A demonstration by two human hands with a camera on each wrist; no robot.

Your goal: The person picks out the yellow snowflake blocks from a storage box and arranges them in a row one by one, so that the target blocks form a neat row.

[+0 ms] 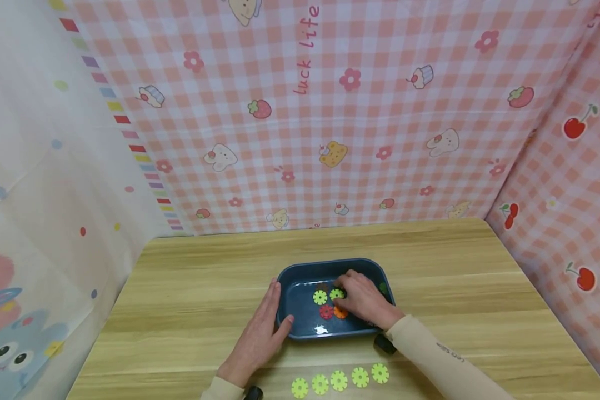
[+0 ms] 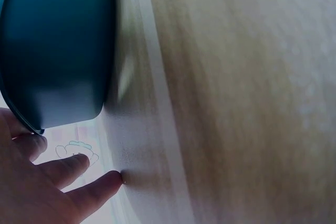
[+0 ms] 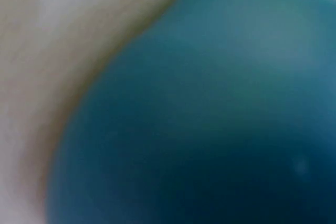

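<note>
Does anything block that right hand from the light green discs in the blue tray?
Nothing visible blocks it. The right hand reaches into the blue tray and partly covers one light green disc. Only that flat disc lies between the hand and the second disc.

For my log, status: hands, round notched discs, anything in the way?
Left hand at dark-blue rounded rectangular tray. Right hand over its round notched discs, grip unclear. Five yellow-green notched discs lined up outside. Right hand partly blocks view.

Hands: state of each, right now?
Left hand: open, at the tray's left end.
Right hand: in the tray, at the discs; can't tell whether it grips one.
</note>
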